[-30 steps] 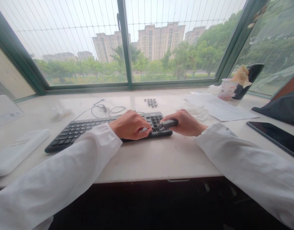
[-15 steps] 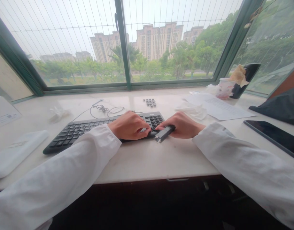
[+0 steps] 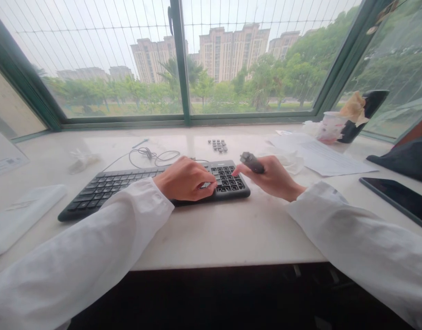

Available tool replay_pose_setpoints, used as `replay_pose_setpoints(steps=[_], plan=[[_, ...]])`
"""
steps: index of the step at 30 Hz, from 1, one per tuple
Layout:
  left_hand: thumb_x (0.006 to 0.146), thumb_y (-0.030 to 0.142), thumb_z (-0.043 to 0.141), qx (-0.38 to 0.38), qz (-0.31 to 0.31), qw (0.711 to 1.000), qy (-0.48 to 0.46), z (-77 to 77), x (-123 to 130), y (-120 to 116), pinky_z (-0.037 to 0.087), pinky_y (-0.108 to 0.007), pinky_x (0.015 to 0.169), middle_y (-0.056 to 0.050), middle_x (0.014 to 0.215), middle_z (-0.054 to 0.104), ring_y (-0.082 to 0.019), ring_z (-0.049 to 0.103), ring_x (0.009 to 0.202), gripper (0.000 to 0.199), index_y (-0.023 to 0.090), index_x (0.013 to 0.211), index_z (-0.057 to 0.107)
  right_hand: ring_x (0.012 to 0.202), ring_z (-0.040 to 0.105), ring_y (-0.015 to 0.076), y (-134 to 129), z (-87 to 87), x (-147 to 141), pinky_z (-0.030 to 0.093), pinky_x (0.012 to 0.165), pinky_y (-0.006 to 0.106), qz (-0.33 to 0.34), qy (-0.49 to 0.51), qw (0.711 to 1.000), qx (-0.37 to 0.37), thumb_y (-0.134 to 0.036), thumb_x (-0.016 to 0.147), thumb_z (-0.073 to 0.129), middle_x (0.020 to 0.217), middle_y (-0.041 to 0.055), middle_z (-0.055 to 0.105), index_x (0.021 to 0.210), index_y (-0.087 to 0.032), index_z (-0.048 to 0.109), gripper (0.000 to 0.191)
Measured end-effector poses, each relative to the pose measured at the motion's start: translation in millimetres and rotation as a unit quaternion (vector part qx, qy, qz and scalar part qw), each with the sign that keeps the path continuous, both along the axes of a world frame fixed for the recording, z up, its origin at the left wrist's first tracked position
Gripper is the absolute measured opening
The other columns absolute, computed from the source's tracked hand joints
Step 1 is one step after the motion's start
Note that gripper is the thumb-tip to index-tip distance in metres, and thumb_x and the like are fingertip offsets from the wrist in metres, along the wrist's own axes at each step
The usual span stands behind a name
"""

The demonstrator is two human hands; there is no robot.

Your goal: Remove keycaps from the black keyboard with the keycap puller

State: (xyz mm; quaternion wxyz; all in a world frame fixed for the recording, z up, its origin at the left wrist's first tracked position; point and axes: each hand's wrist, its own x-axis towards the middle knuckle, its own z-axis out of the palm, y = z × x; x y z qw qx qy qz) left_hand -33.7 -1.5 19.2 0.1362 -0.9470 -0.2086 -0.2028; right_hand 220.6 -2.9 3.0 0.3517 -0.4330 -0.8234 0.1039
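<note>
Our left hand (image 3: 185, 179) and right hand (image 3: 273, 176) at a black keyboard (image 3: 108, 192).

Left curled over the keys, a small pale item (image 3: 204, 185) at its fingertips, unclear if held; right gripping a dark grey stick-shaped tool (image 3: 252, 162) just above the number pad (image 3: 226, 178); we log loose keycaps (image 3: 218, 145) beyond, on the tabletop (image 3: 231, 238).

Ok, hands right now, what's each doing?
Left hand: curled on the black keyboard; cannot tell if holding anything.
Right hand: closed, holding a dark grey object.

A pale stone counter (image 3: 211, 238) carries a black keyboard (image 3: 111, 190), loose keycaps (image 3: 218, 145), a coiled cable (image 3: 152, 156), a printed sheet (image 3: 330, 158) and a black tablet (image 3: 397, 199).
</note>
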Motion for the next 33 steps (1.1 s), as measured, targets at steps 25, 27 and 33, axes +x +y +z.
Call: replay_pose_setpoints(steps=[25,27,33], plan=[[0.079,0.015,0.05,-0.021,-0.053,0.998,-0.006,-2.4,2.3,-3.7,0.029,-0.026,0.047,0.004,0.05,0.058,-0.009,0.05,0.048,0.022,0.02,0.064,0.065,0.047,0.045,0.0088,-26.2,2.7,0.4,0.034,0.06,0.024,0.117,-0.203,0.959,0.158,-0.014,0.084,0.054,0.057,-0.0037,0.06,0.079,-0.022,0.069,0.017],[0.08,0.015,0.049,-0.023,-0.05,0.998,-0.001,-1.8,2.8,-4.0,0.029,-0.025,0.047,0.004,0.049,0.057,-0.009,0.049,0.048,0.023,0.019,0.063,0.064,0.047,0.043,0.0088,-26.3,1.5,-0.1,0.033,0.059,0.025,0.116,-0.205,0.96,0.152,-0.014,0.084,0.055,0.055,-0.004,0.059,0.079,-0.022,0.069,0.017],[0.082,0.015,0.049,-0.033,-0.042,0.998,0.019,1.8,3.2,-3.7,0.03,-0.025,0.047,0.004,0.052,0.058,-0.009,0.049,0.048,0.022,0.02,0.066,0.064,0.046,0.042,0.0093,-25.8,-0.1,-0.4,0.03,0.059,0.025,0.117,-0.208,0.96,0.148,-0.015,0.085,0.053,0.054,-0.0034,0.058,0.083,-0.022,0.071,0.019]])
